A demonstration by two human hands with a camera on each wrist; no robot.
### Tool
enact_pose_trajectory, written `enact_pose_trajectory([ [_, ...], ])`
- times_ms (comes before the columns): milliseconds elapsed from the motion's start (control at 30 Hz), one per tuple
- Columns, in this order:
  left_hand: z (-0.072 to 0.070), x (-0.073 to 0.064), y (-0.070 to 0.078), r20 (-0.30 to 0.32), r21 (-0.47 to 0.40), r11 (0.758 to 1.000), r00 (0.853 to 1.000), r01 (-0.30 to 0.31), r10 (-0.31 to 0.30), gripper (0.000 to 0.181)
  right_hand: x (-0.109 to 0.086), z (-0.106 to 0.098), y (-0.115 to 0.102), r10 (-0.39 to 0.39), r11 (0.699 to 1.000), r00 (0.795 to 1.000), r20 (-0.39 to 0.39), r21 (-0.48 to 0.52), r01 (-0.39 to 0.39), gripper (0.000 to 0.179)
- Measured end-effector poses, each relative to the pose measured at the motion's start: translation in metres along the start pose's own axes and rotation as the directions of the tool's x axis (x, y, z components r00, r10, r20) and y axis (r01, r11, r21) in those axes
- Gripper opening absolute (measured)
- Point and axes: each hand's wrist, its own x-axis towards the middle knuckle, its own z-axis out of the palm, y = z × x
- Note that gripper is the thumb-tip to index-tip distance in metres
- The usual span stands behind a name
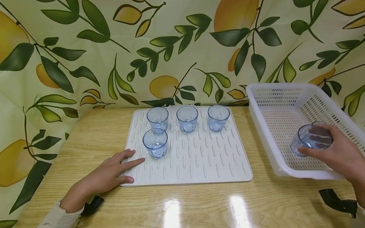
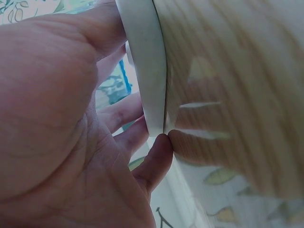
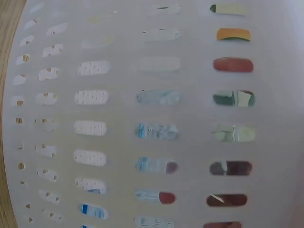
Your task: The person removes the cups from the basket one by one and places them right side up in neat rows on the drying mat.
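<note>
In the head view, the right hand [image 1: 342, 151] and its glass [image 1: 305, 138] are hiding most of a second glass [image 1: 320, 123], while the basket [image 1: 265, 132] is running off the right edge. In the right wrist view, the basket's wall is masking that hand, only coloured slivers showing through its slots. In the left wrist view, the mat [image 2: 145, 66] is covering several fingertips of the left hand [image 2: 71, 118], and the desk [image 2: 256, 80] is looking blurred.

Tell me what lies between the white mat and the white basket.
Only a bare strip of wooden table separates the mat from the basket, as the head view shows.
</note>
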Motion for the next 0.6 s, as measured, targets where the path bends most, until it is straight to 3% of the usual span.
enact_pose_trajectory([
  [133, 0.0, 0.0, 0.0, 0.002, -0.002, 1.0, 1.0, 0.001, -0.001, 0.064, 0.0, -0.001, -0.002, -0.026, 1.0, 1.0, 0.0, 0.009, 0.026, 0.102],
  [600, 0.0, 0.001, 0.0, 0.005, -0.004, 1.0, 1.0, 0.007, -0.007, 0.064, -0.004, 0.0, -0.012, 0.002, 1.0, 1.0, -0.018, -0.028, -0.003, 0.103],
])
